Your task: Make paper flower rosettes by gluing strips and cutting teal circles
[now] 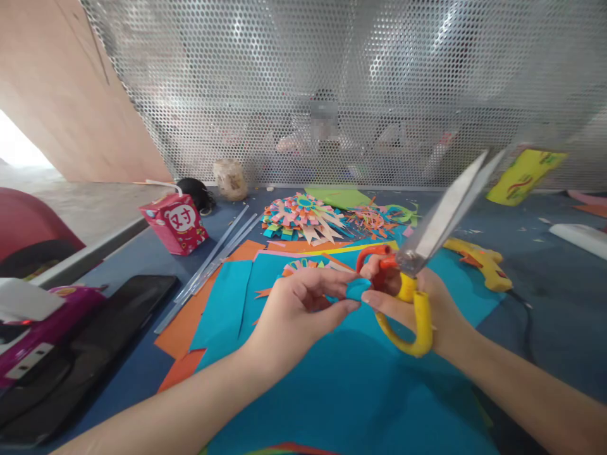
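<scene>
My right hand (417, 303) grips a pair of scissors (427, 253) with yellow and orange handles; the blades point up and to the right. Its fingertips also touch a small blue paper piece (356, 289). My left hand (308, 303) pinches that same blue piece from the left. Both hands hover over large blue paper sheets (351, 379) on the table. A layered paper flower (303, 218) of many colours lies farther back.
A red drink carton (175, 221) with a straw stands at the left, with clear glue sticks (213, 259) beside it. A yellow glue gun (481, 262) lies at the right. Orange sheets (183, 328), paper scraps (374, 218), a black tray (95, 335) and a perforated metal screen (332, 82) surround the work area.
</scene>
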Demonstrator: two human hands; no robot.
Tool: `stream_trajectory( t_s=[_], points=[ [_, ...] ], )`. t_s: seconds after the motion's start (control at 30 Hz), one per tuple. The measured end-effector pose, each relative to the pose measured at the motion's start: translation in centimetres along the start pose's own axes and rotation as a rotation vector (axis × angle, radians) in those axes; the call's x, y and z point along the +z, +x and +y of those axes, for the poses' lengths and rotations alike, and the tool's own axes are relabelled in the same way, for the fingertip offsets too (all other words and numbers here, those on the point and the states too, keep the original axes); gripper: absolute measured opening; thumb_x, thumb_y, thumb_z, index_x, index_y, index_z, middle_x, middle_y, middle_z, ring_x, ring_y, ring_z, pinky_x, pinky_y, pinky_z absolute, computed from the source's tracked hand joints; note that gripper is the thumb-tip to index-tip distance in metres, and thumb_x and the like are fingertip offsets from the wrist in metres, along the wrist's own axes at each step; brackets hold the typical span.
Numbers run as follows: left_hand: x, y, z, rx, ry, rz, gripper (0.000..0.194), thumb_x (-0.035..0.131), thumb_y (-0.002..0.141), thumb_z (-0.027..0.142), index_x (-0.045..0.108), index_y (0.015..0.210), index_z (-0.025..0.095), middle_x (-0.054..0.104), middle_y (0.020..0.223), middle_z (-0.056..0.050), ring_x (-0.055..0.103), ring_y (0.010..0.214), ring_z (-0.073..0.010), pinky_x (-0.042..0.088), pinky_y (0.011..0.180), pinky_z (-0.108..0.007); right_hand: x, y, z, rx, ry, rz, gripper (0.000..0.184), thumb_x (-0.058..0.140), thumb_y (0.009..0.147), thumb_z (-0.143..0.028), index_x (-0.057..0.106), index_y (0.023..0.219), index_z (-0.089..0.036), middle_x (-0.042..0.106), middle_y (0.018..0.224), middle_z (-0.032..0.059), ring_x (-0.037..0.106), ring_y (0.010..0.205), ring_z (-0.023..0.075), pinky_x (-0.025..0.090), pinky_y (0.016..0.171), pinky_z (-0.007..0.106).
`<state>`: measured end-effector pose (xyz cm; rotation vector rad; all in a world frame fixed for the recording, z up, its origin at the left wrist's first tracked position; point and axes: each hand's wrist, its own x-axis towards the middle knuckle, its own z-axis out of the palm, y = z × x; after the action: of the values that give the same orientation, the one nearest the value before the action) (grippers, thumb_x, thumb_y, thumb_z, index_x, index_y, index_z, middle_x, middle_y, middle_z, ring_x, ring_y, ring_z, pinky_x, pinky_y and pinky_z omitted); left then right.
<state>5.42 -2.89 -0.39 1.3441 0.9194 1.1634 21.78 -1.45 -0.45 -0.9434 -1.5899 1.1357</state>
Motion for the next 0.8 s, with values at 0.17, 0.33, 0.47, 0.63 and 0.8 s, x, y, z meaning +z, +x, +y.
stream_trajectory(
  t_s=[0.17,0.33,0.47,0.63,0.8],
  points=[
    [-0.04,0.10,0.25,-0.077,-0.061,0.028,0.036,0.072,0.057,0.016,0.065,0.092,0.019,0.066,0.068,-0.001,0.054,0.051,-0.0094,0.042,0.043,-0.019,-0.21,-0.01,0.26,-0.118,-0.060,0.012,0.015,0.063,0.069,-0.018,0.051,0.073,-0.025,0.053,0.074,-0.0047,0.053,0.064,0.0097,0.047,0.060,0.022],
    [-0.17,-0.01,-0.12,-0.035,0.027,-0.018,0.036,0.068,0.062,0.019,0.064,0.097,0.021,0.065,0.072,-0.001,0.054,0.057,-0.0111,0.042,0.050,-0.022,-0.46,-0.30,0.21,-0.158,-0.125,-0.027,0.016,0.062,0.072,-0.015,0.050,0.073,-0.025,0.052,0.072,-0.0046,0.054,0.066,0.0094,0.048,0.062,0.021],
    [-0.04,-0.05,-0.06,-0.035,0.058,-0.024,0.032,0.067,0.062,0.019,0.063,0.094,0.020,0.065,0.071,-0.002,0.055,0.057,-0.0119,0.042,0.050,-0.022,-0.41,-0.44,0.07,-0.160,-0.158,0.001,0.013,0.062,0.072,-0.016,0.052,0.070,-0.024,0.053,0.074,-0.0031,0.054,0.067,0.0100,0.049,0.063,0.020],
    [0.30,-0.17,0.07,-0.019,0.055,-0.025,0.030,0.067,0.062,0.018,0.062,0.092,0.020,0.062,0.069,-0.001,0.056,0.060,-0.0123,0.043,0.052,-0.022,-0.41,-0.70,0.04,-0.159,-0.199,-0.008,0.015,0.062,0.073,-0.016,0.052,0.067,-0.024,0.052,0.072,-0.0033,0.053,0.069,0.0097,0.049,0.062,0.018],
    [0.25,-0.29,0.27,-0.032,0.074,-0.052,0.028,0.067,0.065,0.021,0.061,0.092,0.020,0.061,0.073,-0.001,0.055,0.063,-0.0111,0.044,0.055,-0.021,-0.37,-0.78,-0.05,-0.175,-0.178,-0.006,0.016,0.064,0.071,-0.014,0.051,0.069,-0.023,0.050,0.071,-0.0037,0.052,0.067,0.0090,0.048,0.061,0.017]
  ],
)
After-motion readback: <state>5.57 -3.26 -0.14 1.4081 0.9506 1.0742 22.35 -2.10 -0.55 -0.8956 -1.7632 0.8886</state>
